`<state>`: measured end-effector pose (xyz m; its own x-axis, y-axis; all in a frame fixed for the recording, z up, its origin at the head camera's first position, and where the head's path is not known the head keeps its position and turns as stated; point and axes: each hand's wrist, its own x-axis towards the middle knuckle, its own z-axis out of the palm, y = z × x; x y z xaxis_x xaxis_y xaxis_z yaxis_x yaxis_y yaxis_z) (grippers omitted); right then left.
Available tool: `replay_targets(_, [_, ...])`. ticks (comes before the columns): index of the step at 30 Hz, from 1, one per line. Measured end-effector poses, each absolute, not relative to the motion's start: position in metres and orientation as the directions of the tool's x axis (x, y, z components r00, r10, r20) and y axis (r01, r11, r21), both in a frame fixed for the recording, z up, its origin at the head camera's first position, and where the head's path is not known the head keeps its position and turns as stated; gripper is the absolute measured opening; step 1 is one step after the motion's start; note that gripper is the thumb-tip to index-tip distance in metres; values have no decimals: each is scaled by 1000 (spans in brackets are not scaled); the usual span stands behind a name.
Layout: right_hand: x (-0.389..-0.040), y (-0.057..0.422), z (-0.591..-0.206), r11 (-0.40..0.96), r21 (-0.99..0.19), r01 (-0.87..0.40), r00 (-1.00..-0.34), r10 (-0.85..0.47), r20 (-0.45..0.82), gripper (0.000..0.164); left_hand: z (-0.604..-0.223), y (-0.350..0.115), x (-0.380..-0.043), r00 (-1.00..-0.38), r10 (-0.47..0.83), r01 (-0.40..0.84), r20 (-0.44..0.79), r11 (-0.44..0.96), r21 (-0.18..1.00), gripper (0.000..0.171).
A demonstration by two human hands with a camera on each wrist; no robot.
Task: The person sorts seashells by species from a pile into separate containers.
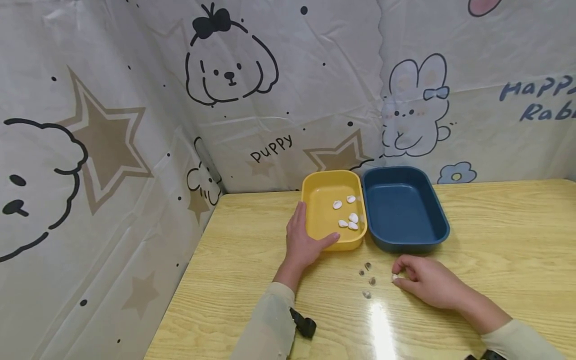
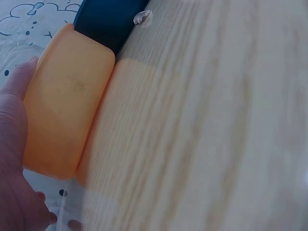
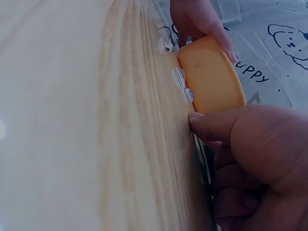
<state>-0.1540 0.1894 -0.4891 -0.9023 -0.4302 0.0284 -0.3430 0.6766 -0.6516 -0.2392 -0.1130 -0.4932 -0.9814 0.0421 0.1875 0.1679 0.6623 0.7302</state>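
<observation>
My left hand (image 1: 304, 244) holds the front left corner of a yellow plastic bin (image 1: 320, 227), its thumb over the front rim and its fingers along the left side. Several small white shells (image 1: 353, 218) lie in the bin, mostly toward its right side. Over the table in front of the blue bin (image 1: 396, 212), my right hand (image 1: 429, 281) pinches a small whitish shell (image 1: 394, 277) between thumb and forefinger. Several small greyish shells (image 1: 372, 281) lie loose on the wood to its left. In the right wrist view, striped shells (image 3: 178, 78) show beside the yellow bin.
The two bins stand side by side against the back wall, which is covered by a printed white sheet (image 1: 315, 65). Wood-grain tabletop (image 1: 504, 235) extends to the right. Another part of the sheet hangs along the table's left edge.
</observation>
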Motion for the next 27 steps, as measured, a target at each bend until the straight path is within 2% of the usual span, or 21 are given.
replay_targets(17, [-153, 191, -493, 655, -671, -348, -903, -427, 51, 11, -492, -112, -236, -985, 32, 148, 170, 660, 736, 121])
replay_targets(27, [-147, 187, -467, 610, -718, -336, -904, -423, 64, 12, -494, -114, -239, -978, 48, 183, 203, 663, 726, 121])
